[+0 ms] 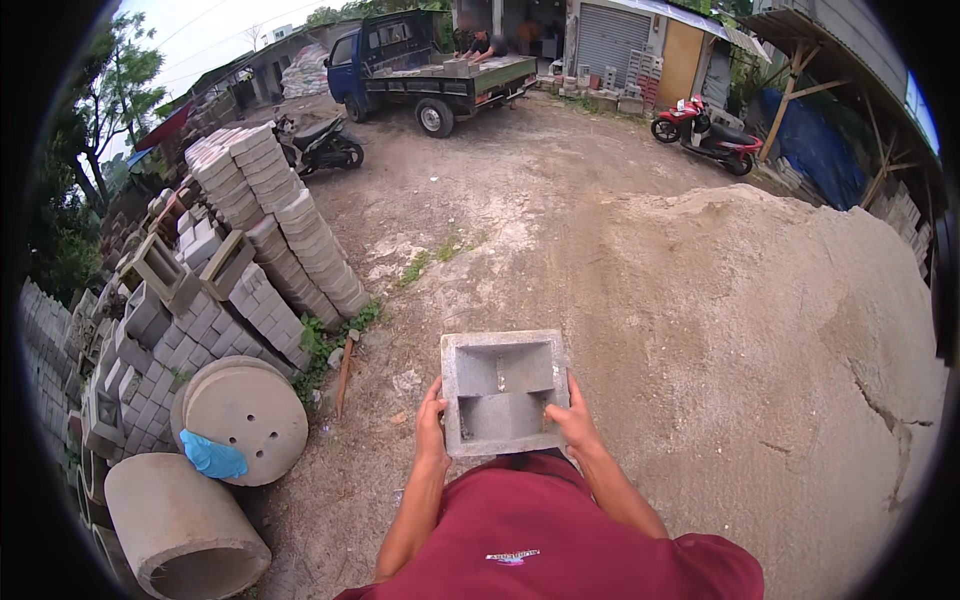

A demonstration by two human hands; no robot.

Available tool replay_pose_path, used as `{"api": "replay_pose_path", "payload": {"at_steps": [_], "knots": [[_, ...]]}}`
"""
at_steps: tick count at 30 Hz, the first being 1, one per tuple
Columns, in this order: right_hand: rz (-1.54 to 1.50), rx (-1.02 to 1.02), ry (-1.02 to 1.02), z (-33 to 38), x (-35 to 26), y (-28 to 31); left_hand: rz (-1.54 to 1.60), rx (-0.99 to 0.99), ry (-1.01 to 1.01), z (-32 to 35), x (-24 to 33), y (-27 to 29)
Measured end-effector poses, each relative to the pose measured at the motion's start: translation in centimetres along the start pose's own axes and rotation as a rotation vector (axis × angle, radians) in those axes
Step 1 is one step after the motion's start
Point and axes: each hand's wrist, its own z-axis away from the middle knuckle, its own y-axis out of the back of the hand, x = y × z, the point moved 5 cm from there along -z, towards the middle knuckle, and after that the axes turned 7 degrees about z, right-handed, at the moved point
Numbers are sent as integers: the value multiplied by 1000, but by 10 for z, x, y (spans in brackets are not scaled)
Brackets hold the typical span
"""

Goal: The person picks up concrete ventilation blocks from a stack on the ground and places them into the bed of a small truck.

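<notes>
I carry a square hollow concrete block (503, 392) in front of my chest, its open face turned up toward me. My left hand (431, 422) grips its left side and my right hand (577, 420) grips its right side, thumbs over the rim. Inside the block a short ledge and a small notch show. My red shirt (560, 530) fills the lower edge below the block.
Stacks of grey paving blocks (270, 220) rise at left, with a round concrete disc (248, 415) and a concrete pipe (180, 525) below. A large sand heap (760, 330) lies at right. Ahead stand a blue pickup truck (425, 70) with a person, and two motorbikes (705, 135).
</notes>
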Motion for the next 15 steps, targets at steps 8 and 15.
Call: {"api": "replay_pose_path", "payload": {"at_steps": [8, 15], "knots": [[67, -72, -36, -271, -76, 1, -3, 82, -23, -265, 5, -67], [-49, 57, -31, -488, -114, 8, -182, 55, -39, -485, 15, -133]]}}
